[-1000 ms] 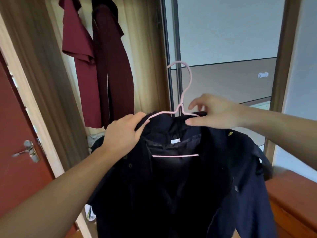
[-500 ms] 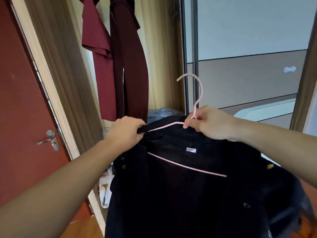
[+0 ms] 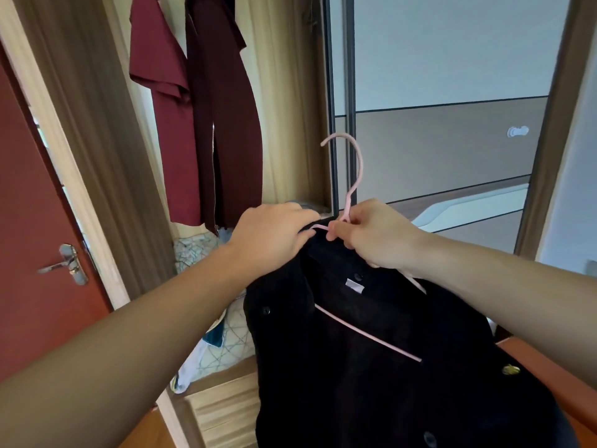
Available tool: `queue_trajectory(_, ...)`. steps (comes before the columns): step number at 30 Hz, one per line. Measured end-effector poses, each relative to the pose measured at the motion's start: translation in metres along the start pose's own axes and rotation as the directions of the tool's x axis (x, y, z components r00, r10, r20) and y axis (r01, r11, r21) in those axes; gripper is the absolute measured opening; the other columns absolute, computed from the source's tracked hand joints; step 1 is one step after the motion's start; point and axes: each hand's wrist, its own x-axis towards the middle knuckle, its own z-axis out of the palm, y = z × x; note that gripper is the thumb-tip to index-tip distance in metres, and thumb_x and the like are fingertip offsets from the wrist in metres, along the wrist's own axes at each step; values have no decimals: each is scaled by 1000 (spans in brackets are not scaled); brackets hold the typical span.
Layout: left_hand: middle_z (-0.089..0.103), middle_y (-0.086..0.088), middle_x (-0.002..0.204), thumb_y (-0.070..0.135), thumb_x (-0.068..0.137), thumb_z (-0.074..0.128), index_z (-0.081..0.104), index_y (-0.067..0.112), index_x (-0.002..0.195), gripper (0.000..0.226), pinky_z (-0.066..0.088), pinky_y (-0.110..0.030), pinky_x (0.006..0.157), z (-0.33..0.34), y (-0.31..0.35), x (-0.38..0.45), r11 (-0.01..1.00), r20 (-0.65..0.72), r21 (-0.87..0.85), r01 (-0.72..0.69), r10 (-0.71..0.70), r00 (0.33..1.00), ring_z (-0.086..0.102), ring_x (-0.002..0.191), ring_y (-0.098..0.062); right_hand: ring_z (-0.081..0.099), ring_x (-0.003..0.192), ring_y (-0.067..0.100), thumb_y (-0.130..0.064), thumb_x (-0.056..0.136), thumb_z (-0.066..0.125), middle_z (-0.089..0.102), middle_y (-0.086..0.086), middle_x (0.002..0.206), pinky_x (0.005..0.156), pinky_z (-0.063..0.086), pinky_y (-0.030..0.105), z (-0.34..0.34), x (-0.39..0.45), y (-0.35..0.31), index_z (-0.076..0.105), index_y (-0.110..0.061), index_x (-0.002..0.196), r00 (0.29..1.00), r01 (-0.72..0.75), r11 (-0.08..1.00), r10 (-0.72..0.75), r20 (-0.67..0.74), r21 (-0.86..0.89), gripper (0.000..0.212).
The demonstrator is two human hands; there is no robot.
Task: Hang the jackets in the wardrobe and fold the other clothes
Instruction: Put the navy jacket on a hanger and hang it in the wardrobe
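Your left hand [image 3: 274, 234] has slid inward along the collar since a second ago and now sits just beside your right hand [image 3: 374, 236], where before the two held the jacket's shoulders well apart. You grip the dark collar cloth with your left fingers curled over it. Your right hand pinches the neck of the pink hanger [image 3: 350, 176], thumb and fingers closed round the wire just under its hook, which stands upright above your knuckles.

You hold the black jacket [image 3: 381, 376] on the hanger in front of you, outside the wardrobe [image 3: 290, 101]; it drapes down from your hands, and the hanger's lower bar shows as a slanted pink line inside the open front. A small white label lies under the collar.

Beyond your hands, two dark red garments [image 3: 206, 124] hang in the open wardrobe, with patterned fabric heaped below them. You have the sliding door [image 3: 452, 92] to the right and a red door [image 3: 29, 205] with a metal handle to the left.
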Motion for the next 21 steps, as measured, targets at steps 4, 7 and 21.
queue_trajectory(4,63,1,103,38,102,39,61,22,112,29,51,-43,73,5,3,14,998,-27,31,-52,53,998,63,93,-32,64,63,7,-30,93,60,68,-9,72,63,50,18,-36,-21,3,70,-15,90,998,64,997,-63,9,-52,18)
queue_trajectory(7,64,-2,99,34,102,42,63,18,110,28,51,-44,72,3,1,22,999,-70,-17,-40,38,997,62,90,-32,62,85,-5,-58,78,65,69,-19,91,80,45,17,-67,-65,29,70,-29,96,985,59,974,-92,-143,-219,34)
queue_trajectory(21,71,0,101,18,95,57,70,23,108,19,49,-40,86,-28,-8,84,910,-242,-368,193,-294,925,64,95,-24,67,73,14,-31,97,52,71,2,77,70,52,29,-45,-75,13,64,-12,81,983,93,995,-88,-159,22,27)
